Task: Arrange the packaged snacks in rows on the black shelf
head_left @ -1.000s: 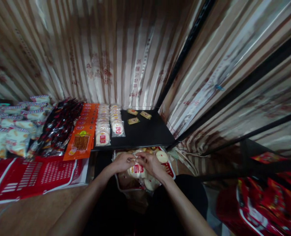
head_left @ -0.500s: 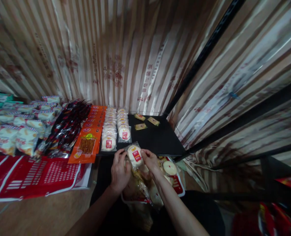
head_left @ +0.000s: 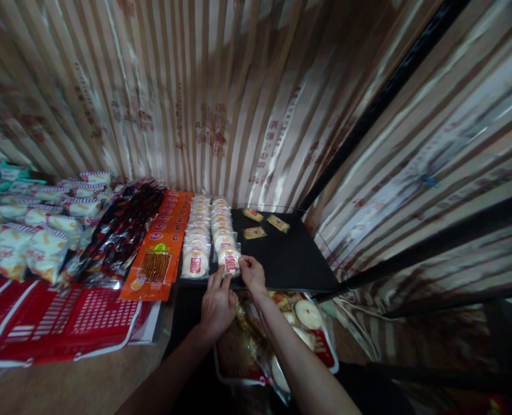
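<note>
A round white cake in clear wrapping with a red label (head_left: 229, 262) is at the front end of the right-hand row of like cakes (head_left: 221, 222) on a black shelf (head_left: 273, 259). My right hand (head_left: 253, 275) pinches its right edge. My left hand (head_left: 218, 304) is closed at its lower left edge, fingertips on the wrapper. Another row of wrapped cakes (head_left: 196, 236) lies just to the left. Below my hands, a red basket with a white rim (head_left: 332, 351) holds more round cakes (head_left: 308, 314) and clear plastic; my right forearm hides part of it.
Left of the cakes are orange snack packs (head_left: 156, 259), dark shiny packets (head_left: 121, 230) and white pouches (head_left: 46, 251). Several small yellow packets (head_left: 277, 223) lie at the shelf's back. Red baskets (head_left: 87, 317) stand below left. A black post (head_left: 368, 121) slants at the right.
Both hands have moved forward with the wrapped cake, from above the basket to the front of the right-hand row. The view has shifted slightly.
</note>
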Demonstrator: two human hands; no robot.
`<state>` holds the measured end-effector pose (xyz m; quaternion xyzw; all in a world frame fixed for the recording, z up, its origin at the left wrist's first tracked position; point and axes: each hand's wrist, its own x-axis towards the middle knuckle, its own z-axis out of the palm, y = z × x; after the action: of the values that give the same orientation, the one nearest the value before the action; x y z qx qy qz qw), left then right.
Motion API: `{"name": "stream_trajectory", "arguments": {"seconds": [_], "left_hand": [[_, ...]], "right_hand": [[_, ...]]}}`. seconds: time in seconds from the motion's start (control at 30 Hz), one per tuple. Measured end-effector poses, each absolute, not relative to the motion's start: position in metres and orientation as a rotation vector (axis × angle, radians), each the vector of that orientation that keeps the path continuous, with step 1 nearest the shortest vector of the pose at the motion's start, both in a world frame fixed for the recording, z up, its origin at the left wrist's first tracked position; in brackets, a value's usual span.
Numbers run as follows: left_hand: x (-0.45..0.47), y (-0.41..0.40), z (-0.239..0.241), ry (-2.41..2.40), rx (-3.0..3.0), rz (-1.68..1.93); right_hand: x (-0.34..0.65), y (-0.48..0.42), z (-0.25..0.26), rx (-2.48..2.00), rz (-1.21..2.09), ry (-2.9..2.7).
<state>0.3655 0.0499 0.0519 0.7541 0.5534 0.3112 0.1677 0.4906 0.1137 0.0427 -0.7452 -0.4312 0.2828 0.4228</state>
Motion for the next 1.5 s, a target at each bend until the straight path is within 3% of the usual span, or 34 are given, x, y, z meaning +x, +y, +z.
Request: {"name": "stream_trajectory", "arguments": {"seconds": [0.63,1.33,1.5], "left_hand": [[0.371,0.065,0.053,1.727,2.200,0.712],[0.377,0.079,0.051,1.874,2.275,0.633],[0.375,0.071,0.051,1.813,2.403,0.681]], "right_hand": [[0.471,0.112,0.048,-1.972,0.291,-1.534],[0.465,0.125,0.051,-2.047,0.353,-1.582],[0.472,0.104,0.041,-1.804,0.397,-1.490]]}}
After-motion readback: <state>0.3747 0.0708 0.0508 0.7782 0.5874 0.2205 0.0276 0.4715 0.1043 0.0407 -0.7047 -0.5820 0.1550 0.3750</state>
